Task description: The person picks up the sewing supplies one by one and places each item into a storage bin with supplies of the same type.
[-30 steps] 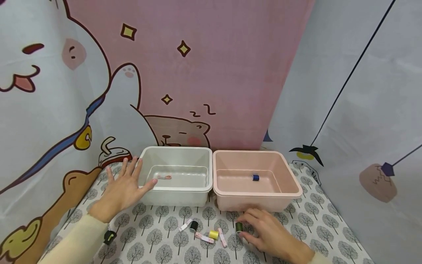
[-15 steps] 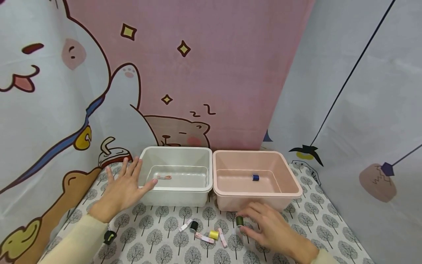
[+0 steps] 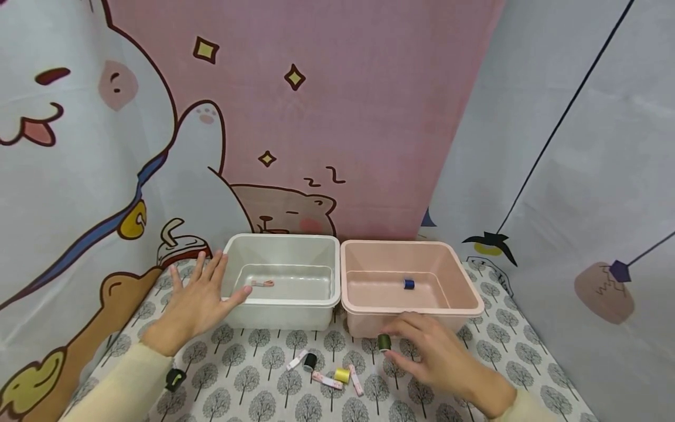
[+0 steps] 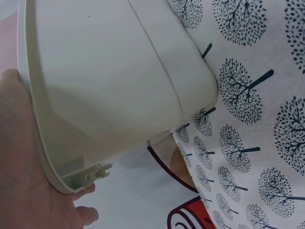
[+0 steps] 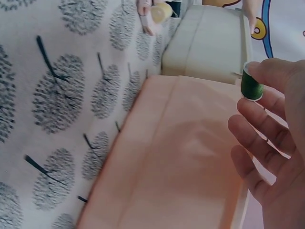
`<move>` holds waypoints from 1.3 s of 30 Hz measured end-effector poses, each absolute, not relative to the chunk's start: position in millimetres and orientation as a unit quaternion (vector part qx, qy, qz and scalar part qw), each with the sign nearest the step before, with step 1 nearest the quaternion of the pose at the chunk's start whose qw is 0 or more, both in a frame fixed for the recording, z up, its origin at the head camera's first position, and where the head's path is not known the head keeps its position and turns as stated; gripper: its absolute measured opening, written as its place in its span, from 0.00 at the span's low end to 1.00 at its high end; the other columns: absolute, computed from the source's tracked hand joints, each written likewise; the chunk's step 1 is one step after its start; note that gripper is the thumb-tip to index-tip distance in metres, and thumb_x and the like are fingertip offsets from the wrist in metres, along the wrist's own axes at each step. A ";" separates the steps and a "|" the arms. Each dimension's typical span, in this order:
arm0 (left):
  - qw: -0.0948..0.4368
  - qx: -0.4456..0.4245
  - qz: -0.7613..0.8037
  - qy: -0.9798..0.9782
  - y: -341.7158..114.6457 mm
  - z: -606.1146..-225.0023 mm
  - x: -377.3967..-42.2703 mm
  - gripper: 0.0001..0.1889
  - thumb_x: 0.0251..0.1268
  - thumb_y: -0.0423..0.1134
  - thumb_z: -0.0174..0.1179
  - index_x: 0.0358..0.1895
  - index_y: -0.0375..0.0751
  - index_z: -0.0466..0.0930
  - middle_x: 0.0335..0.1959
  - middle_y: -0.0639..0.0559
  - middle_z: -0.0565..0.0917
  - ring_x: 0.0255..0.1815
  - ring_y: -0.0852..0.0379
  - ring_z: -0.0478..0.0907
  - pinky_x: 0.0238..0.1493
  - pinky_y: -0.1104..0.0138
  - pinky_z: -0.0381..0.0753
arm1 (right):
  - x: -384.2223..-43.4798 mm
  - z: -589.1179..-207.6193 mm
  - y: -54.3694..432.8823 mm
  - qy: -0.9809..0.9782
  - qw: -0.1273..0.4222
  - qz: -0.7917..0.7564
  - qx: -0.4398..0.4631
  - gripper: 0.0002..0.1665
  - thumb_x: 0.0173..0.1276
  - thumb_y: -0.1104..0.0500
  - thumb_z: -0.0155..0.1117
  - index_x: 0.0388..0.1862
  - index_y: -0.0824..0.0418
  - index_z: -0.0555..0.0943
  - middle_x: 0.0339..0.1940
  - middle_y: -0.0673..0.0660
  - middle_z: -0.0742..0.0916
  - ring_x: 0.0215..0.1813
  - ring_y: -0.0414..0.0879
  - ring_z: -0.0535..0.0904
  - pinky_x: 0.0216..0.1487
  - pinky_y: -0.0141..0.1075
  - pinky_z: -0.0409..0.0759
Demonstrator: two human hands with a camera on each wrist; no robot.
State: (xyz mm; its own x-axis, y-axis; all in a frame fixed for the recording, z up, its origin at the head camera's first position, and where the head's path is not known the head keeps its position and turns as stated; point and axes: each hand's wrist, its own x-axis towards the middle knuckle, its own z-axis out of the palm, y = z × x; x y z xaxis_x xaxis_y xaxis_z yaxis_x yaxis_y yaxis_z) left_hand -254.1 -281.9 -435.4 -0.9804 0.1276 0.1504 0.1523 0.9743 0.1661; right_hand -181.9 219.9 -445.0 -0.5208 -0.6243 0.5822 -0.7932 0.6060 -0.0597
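1. Side by side: a pale pink rectangular plastic bin [image 3: 364,321] and an off-white rectangular plastic bin [image 3: 282,317].
2. Left hand [image 3: 199,300] spread wide, touching the off-white rim!
3. Right hand [image 3: 429,358] pinches between thumb and fingers.
4. In that pinch: a dark green cylindrical thread spool [image 3: 384,343], by pink's front wall.
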 end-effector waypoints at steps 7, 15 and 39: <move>0.070 -0.073 -0.087 -0.991 -281.9 -435.7 -254.2 0.62 0.84 0.85 0.40 0.97 0.34 0.47 1.00 0.36 0.46 1.00 0.22 0.40 0.83 0.13 0.14 | -187.0 -425.9 218.7 -0.855 0.256 0.168 0.418 0.25 0.68 0.50 0.91 0.62 0.48 0.92 0.55 0.40 0.93 0.54 0.35 0.90 0.58 0.33 0.92; 0.070 -0.073 -0.092 -0.991 -282.7 -436.4 -255.1 0.61 0.85 0.83 0.43 0.97 0.34 0.47 1.00 0.36 0.45 1.00 0.23 0.39 0.83 0.14 0.14 | -203.0 -409.8 216.5 -0.842 0.243 0.205 0.435 0.24 0.68 0.55 0.90 0.61 0.47 0.92 0.56 0.40 0.93 0.55 0.37 0.91 0.62 0.30 0.89; 0.071 -0.073 -0.089 -0.991 -283.3 -437.6 -255.0 0.61 0.86 0.84 0.40 0.97 0.34 0.47 1.00 0.36 0.46 0.99 0.22 0.41 0.83 0.15 0.13 | -269.2 -366.1 220.6 -0.831 0.256 0.188 0.456 0.21 0.66 0.58 0.91 0.55 0.50 0.94 0.48 0.42 0.97 0.47 0.40 0.94 0.47 0.38 0.93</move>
State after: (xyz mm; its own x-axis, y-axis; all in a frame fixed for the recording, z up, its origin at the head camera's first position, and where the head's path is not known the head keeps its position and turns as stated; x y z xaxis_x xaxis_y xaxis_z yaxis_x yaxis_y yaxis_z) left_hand -255.0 -283.3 -437.6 -0.9790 0.1328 0.1545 0.1581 0.9735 0.1653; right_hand -269.2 220.6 -366.1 -0.4527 -0.6617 0.5977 -0.8545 0.5135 -0.0787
